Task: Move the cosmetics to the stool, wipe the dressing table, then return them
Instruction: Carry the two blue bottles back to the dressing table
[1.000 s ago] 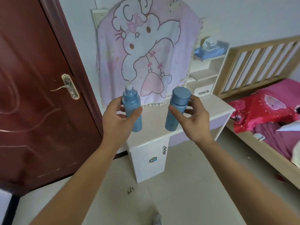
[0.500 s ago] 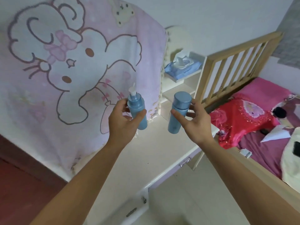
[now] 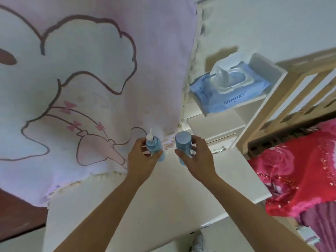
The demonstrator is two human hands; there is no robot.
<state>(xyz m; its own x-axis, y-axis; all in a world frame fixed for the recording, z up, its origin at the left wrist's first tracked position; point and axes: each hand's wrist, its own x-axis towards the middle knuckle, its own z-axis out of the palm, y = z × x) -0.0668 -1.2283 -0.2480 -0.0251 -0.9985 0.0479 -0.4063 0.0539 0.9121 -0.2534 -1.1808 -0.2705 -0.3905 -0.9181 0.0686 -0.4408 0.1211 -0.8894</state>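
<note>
Blue plastic pump bottle [image 3: 154, 147], white nozzle on top, upright, clasped in left grip [image 3: 140, 161]: thumb across the near right side, fingers curled round the left, nozzle and shoulder clear above the fingers. Blue capped bottle [image 3: 183, 140], flat round lid, same shade, upright, clasped in right grip [image 3: 199, 160]: thumb on the near left side, fingers wrapped round the right, lid clear above them. Bottles side by side, near each other but apart, over the rear of the table [image 3: 163, 206], just before the hem of the hanging cloth. Bases partly hidden; contact with the tabletop not to be told. Both forearms stretched forward over the table.

Table: white, smooth top, right edge beside the bed. Behind it, pink cloth [image 3: 94, 84] with outlined cartoon figure and small pink bows, fringed lower hem lying on the tabletop. Right of the cloth, white shelf unit [image 3: 264, 70] at the rear right of the table. On its upper shelf, blue pack of wet wipes [image 3: 234, 99], one wipe sticking up from the opening. Pale wooden bed rail [image 3: 300, 82] just beside the shelf unit; red floral bedspread [image 3: 291, 175] below it. Dark red-brown door [image 3: 16, 213] at lower left. White wall [image 3: 254, 24] above.

Writing: dark blue capitals on the front of the pack, apparently "HEY PERFECT".
</note>
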